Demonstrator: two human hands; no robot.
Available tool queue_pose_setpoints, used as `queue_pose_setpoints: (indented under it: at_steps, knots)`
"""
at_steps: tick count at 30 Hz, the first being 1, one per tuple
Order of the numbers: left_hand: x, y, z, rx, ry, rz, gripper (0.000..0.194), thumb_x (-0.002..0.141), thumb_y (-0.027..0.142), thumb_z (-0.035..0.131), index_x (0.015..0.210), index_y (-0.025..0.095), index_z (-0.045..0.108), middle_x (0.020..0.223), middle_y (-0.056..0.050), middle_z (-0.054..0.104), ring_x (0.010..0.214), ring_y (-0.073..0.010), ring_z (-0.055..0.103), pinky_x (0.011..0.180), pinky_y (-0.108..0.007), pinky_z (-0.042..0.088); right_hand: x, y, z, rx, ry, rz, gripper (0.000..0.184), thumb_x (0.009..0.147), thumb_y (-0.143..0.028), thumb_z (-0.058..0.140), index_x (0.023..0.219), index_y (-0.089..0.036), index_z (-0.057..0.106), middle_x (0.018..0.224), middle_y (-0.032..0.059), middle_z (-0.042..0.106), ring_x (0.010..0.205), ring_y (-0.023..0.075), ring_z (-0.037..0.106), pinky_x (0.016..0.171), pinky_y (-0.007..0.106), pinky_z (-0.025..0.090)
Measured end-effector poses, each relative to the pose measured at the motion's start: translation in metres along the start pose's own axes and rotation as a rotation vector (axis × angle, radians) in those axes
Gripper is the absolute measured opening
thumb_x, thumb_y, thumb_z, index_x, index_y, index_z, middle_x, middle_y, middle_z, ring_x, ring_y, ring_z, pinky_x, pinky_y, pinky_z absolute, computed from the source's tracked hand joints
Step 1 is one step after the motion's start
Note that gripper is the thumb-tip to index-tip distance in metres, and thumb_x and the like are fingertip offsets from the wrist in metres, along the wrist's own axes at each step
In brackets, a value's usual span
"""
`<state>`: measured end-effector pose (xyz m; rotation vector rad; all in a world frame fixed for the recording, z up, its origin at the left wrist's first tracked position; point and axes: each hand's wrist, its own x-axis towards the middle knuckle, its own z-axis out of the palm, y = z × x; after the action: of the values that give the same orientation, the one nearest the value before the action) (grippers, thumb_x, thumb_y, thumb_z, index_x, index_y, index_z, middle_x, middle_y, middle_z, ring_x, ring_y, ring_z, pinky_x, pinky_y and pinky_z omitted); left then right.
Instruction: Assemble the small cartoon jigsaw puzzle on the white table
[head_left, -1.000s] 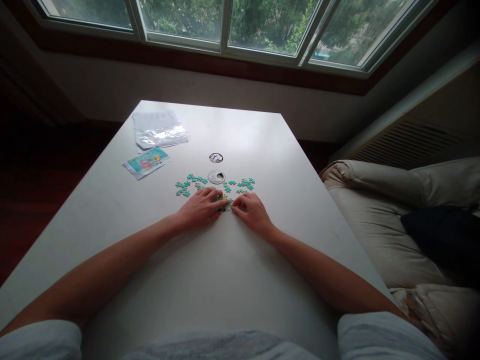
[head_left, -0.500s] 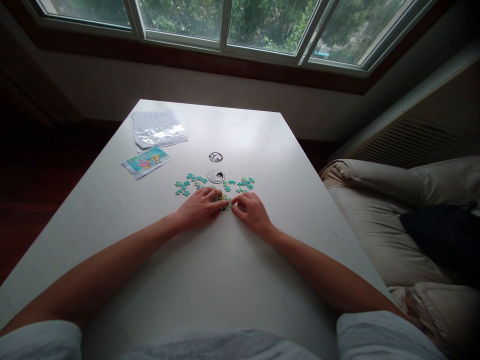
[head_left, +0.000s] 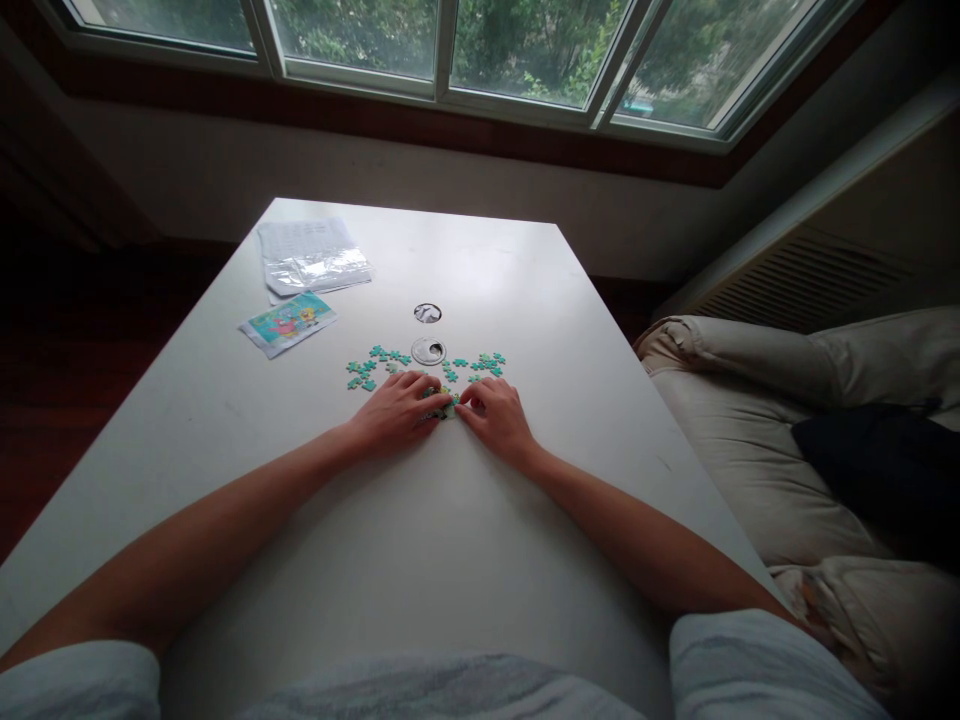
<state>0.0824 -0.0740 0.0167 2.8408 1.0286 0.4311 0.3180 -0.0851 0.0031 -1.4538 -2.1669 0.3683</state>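
My left hand (head_left: 394, 412) and my right hand (head_left: 498, 418) rest on the white table (head_left: 420, 540), fingertips meeting over a small cluster of joined puzzle pieces (head_left: 444, 402). Both hands have their fingers curled and pressed onto those pieces. Several loose teal puzzle pieces (head_left: 367, 368) lie scattered just beyond my hands, more of them on the right (head_left: 486, 364). A round cable-hole cover (head_left: 428, 350) sits among them.
A picture card with cartoon figures (head_left: 289, 322) and a clear plastic bag over a printed sheet (head_left: 311, 258) lie at the table's far left. A cable hole (head_left: 427, 313) opens mid-table. A beige sofa (head_left: 787, 440) with a dark cushion (head_left: 877, 470) stands to the right.
The hands keep to the same spot over the joined pieces; only the fingers shift slightly. The view has drifted a little, moving everything slightly left and up.
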Motion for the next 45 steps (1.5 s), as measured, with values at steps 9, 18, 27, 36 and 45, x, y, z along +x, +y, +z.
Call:
queue_pose_setpoints:
  at_steps: [9,18,27,36,45]
  knots:
    - [-0.002,-0.001,0.001,-0.016,0.013,-0.004,0.042,0.097,0.032,0.054,0.139,0.031,0.057,0.134,-0.01,0.058,0.124,-0.0292,0.049,0.107,-0.048,0.039,-0.001,-0.002,-0.007,-0.08,-0.039,-0.121,0.009,0.097,-0.028,0.061,0.092,-0.023,0.067,0.094,0.0058,0.067,0.095,0.0239,0.054,0.086,0.036,0.036]
    - [-0.003,-0.001,0.002,-0.031,0.011,-0.01,0.04,0.098,0.032,0.055,0.137,0.032,0.06,0.135,-0.009,0.058,0.125,-0.029,0.05,0.108,-0.048,0.04,0.0,0.004,-0.013,-0.167,-0.077,-0.33,0.02,0.103,-0.029,0.052,0.094,-0.024,0.069,0.097,0.0063,0.068,0.096,0.0224,0.052,0.088,0.036,0.035]
    - [-0.004,-0.024,-0.008,0.016,0.193,-0.298,0.03,0.099,0.029,0.051,0.122,0.025,0.07,0.124,-0.008,0.067,0.112,-0.0275,0.056,0.1,-0.045,0.044,0.004,0.015,-0.008,-0.033,-0.041,-0.324,0.009,0.098,-0.023,0.062,0.092,-0.024,0.069,0.093,0.0056,0.065,0.093,0.0222,0.052,0.084,0.035,0.04]
    - [-0.012,-0.048,-0.02,0.16,0.153,-0.5,0.025,0.097,0.033,0.055,0.104,0.025,0.078,0.11,-0.009,0.068,0.106,-0.0296,0.054,0.09,-0.045,0.041,0.002,0.02,-0.006,0.009,-0.023,-0.337,0.01,0.097,-0.021,0.061,0.094,-0.024,0.07,0.092,0.0058,0.064,0.092,0.0222,0.052,0.085,0.036,0.041]
    - [-0.015,-0.054,-0.019,0.182,0.138,-0.562,0.028,0.098,0.032,0.052,0.111,0.026,0.077,0.109,-0.009,0.069,0.104,-0.0291,0.055,0.086,-0.044,0.042,0.001,0.02,-0.007,0.016,-0.029,-0.326,0.009,0.095,-0.019,0.062,0.095,-0.024,0.069,0.093,0.0054,0.065,0.093,0.0225,0.053,0.086,0.036,0.042]
